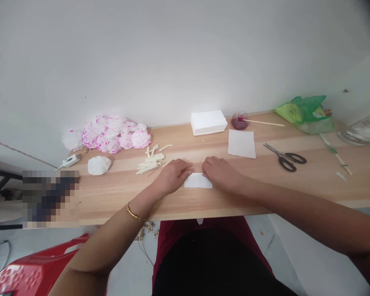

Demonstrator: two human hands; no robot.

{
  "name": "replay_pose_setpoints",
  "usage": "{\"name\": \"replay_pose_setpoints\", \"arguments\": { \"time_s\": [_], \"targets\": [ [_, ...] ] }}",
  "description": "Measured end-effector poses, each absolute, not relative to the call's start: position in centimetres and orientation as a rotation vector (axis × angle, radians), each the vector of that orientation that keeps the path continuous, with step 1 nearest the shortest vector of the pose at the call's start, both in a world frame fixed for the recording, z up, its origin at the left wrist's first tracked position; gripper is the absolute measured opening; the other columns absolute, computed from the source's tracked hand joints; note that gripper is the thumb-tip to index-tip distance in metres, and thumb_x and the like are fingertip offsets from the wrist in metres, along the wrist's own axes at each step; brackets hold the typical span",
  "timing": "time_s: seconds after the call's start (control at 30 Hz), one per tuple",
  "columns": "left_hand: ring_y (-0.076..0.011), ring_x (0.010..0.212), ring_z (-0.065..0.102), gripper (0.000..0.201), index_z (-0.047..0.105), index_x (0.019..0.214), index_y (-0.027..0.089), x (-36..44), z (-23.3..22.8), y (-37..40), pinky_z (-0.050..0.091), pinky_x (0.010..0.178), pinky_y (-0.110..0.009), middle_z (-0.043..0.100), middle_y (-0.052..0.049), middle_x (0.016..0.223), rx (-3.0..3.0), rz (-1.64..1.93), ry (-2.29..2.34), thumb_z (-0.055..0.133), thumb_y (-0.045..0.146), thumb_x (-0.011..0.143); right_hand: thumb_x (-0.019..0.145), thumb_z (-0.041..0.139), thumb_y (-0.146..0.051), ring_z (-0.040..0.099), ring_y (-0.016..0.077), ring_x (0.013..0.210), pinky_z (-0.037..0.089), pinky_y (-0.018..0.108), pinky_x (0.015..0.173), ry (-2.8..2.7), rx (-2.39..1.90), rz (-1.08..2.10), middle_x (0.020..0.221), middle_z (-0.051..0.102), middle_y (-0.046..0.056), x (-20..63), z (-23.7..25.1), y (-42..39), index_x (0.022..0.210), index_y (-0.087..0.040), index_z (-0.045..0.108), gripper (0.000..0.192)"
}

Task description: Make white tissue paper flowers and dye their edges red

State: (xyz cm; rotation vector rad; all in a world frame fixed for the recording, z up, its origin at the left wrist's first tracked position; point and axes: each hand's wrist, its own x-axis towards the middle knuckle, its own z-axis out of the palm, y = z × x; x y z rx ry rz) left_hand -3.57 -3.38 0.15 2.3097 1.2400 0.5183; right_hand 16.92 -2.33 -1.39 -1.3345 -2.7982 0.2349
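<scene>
1. The grip of the left hand (172, 176) is pressing down with fingers together on the left edge of a folded white tissue (198, 181); the grip of the right hand (220, 173) is doing the same on the tissue's upper right edge, fingers closed and flat on it.
2. The folded white tissue is lying flat on the wooden bench (296, 185), close to the bench's near edge, between the two hands.
3. A gold bangle (135, 213) is sitting on the left wrist, nearer the person than the tissue.
4. Left of the tissue, a heap of pale cut strips (151, 162) is resting on the bench; further left a crumpled white wad (98, 165) and a small white tool (70, 161) are lying.
5. Behind those, against the wall, pink-and-white paper flowers (111, 133) are piling up.
6. Directly behind the tissue a stack of white tissues (208, 122) is standing by the wall; just right of it a small bowl of red dye (239, 122) is holding a stick.
7. A single flat tissue sheet (242, 143) is lying right of and behind the folded tissue, and black-handled scissors (285, 157) further right.
8. A green plastic bag (305, 112) is sitting far right by the plain white wall (172, 53).
9. A red plastic stool (31, 271) is standing on the floor, low left of the tissue.
</scene>
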Motion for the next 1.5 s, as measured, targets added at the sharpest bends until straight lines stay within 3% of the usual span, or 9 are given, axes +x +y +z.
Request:
{"name": "replay_pose_setpoints", "arguments": {
  "time_s": [0.23,0.4,0.53,0.8,1.03,1.17,1.27,1.5],
  "targets": [
    [-0.0192,0.078,0.055,0.03,0.061,0.078,0.019,-1.4,0.4,-3.0,0.043,0.07,-0.031,0.059,-0.003,0.078,2.385,0.225,1.283,0.061,0.049,0.076,0.086,0.046,-0.009,0.049,0.0211,0.079,0.034,0.031,0.07,-2.747,-1.146,-0.035,0.085,0.058,0.01,17.9,-3.6,-3.3,0.081,-0.013,0.055,0.012],
    [-0.0193,0.082,0.055,0.019,0.062,0.072,0.019,-0.6,-0.3,-3.1,0.042,0.076,-0.032,0.059,-0.004,0.081,2.325,0.256,1.427,0.061,0.037,0.078,0.086,0.045,-0.006,0.048,0.0205,0.078,0.036,0.031,0.072,-2.699,-1.049,-0.114,0.083,0.058,0.009,18.3,-3.4,-3.4,0.08,-0.012,0.057,0.014],
    [-0.0198,0.088,0.056,0.023,0.062,0.09,0.021,-0.5,-0.2,-3.3,0.043,0.081,-0.034,0.061,-0.004,0.091,2.285,0.34,1.358,0.064,0.039,0.075,0.086,0.044,-0.005,0.049,0.021,0.08,0.038,0.033,0.075,-2.619,-0.89,-0.232,0.084,0.06,0.01,18.6,-3.2,-3.4,0.081,-0.011,0.059,0.017],
    [-0.0153,0.073,0.058,0.018,0.058,0.087,0.02,-0.2,0.7,-4.1,0.045,0.066,-0.027,0.064,0.001,0.081,2.003,0.371,1.394,0.063,0.031,0.074,0.089,0.042,-0.007,0.052,0.0206,0.086,0.042,0.036,0.079,-2.489,-0.716,-0.267,0.094,0.064,0.012,19.2,-2.6,-3.7,0.083,-0.012,0.06,0.019],
    [-0.0131,0.078,0.06,0.012,0.059,0.087,0.02,-0.2,0.2,-5.2,0.047,0.076,-0.026,0.066,0.001,0.086,2.034,0.732,1.311,0.063,0.021,0.075,0.089,0.044,-0.011,0.054,0.0213,0.093,0.043,0.038,0.081,-2.428,-0.733,-0.126,0.1,0.065,0.011,19.6,-3.1,-3.4,0.082,-0.015,0.059,0.017],
    [-0.0143,0.077,0.061,0.005,0.059,0.08,0.02,-0.2,0.3,-5.4,0.048,0.077,-0.028,0.067,0.0,0.082,2.078,0.765,1.314,0.063,0.019,0.076,0.089,0.046,-0.015,0.057,0.0219,0.095,0.044,0.04,0.084,-2.409,-0.781,0.122,0.099,0.066,0.011,19.4,-2.9,-3.4,0.082,-0.016,0.057,0.014],
    [-0.0152,0.077,0.062,0.004,0.06,0.081,0.02,-0.3,0.4,-5.4,0.048,0.077,-0.029,0.067,-0.001,0.082,2.091,0.769,1.324,0.062,0.021,0.077,0.088,0.049,-0.018,0.058,0.0212,0.092,0.046,0.039,0.083,-2.351,-0.858,0.394,0.099,0.065,0.01,19.3,-2.4,-3.5,0.091,-0.017,0.056,0.008],
    [-0.0132,0.075,0.062,0.003,0.06,0.079,0.019,-0.4,0.3,-5.5,0.047,0.075,-0.026,0.068,0.0,0.08,2.067,0.8,1.308,0.062,0.021,0.078,0.088,0.051,-0.025,0.054,0.0198,0.09,0.046,0.035,0.079,-2.33,-0.873,0.725,0.097,0.06,0.009,19.5,-1.7,-2.9,0.108,-0.016,0.054,0.022]
  ]
}}
